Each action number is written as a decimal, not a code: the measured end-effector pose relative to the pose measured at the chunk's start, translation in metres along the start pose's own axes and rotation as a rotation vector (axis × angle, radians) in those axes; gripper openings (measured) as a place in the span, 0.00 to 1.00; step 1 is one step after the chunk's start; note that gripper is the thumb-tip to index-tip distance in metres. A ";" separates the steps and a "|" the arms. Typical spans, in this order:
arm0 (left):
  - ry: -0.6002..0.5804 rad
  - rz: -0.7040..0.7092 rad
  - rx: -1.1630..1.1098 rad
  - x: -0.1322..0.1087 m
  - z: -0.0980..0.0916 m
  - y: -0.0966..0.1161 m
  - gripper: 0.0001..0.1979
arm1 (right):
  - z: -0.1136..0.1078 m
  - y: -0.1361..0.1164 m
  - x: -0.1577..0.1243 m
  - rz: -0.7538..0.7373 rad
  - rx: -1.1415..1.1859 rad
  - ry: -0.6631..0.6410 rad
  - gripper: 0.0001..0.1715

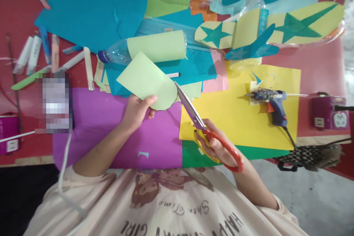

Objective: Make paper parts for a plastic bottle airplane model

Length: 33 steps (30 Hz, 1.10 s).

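Partly hidden left hand [138, 110], pixelated phone [56, 104]

Phone [56, 103], scattered markers [34, 55], glue gun [278, 108] on yellow sheet [224, 112]

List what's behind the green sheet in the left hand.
Behind the green sheet, partly showing: wrapped bottle, blue paper, purple sheet, marker. It covers some of the bottle's lower edge; anything wholly hidden can't be told.

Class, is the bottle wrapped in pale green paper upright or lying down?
Lying down: the bottle stretches sideways, blue cap at left.
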<state>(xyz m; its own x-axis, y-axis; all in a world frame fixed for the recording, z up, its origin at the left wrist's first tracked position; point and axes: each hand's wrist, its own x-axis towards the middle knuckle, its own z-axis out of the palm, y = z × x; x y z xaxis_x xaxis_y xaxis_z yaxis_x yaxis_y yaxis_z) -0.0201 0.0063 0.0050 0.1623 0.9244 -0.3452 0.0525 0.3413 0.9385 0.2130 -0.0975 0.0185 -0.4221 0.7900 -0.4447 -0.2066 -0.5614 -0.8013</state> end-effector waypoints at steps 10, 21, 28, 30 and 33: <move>0.014 -0.031 0.048 0.000 0.000 0.001 0.13 | 0.002 -0.001 0.001 0.039 0.006 0.024 0.34; 0.033 -0.049 0.014 0.001 -0.003 -0.003 0.12 | -0.004 -0.007 -0.001 -0.058 -0.161 0.182 0.23; 0.022 -0.023 0.080 0.005 -0.004 -0.005 0.14 | -0.017 -0.046 0.011 -0.005 -0.865 0.579 0.20; 0.022 -0.027 0.130 0.004 -0.003 -0.003 0.15 | -0.020 -0.055 0.022 -0.022 -1.033 0.590 0.22; 0.031 -0.026 0.166 0.003 -0.001 0.002 0.15 | -0.022 -0.062 0.040 -0.024 -1.223 0.591 0.22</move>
<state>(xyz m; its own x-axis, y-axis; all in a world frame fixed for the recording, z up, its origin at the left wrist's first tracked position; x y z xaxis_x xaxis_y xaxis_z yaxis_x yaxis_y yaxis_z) -0.0201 0.0100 0.0056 0.1284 0.9212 -0.3674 0.2193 0.3349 0.9164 0.2282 -0.0255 0.0413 0.0727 0.9567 -0.2820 0.8308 -0.2145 -0.5135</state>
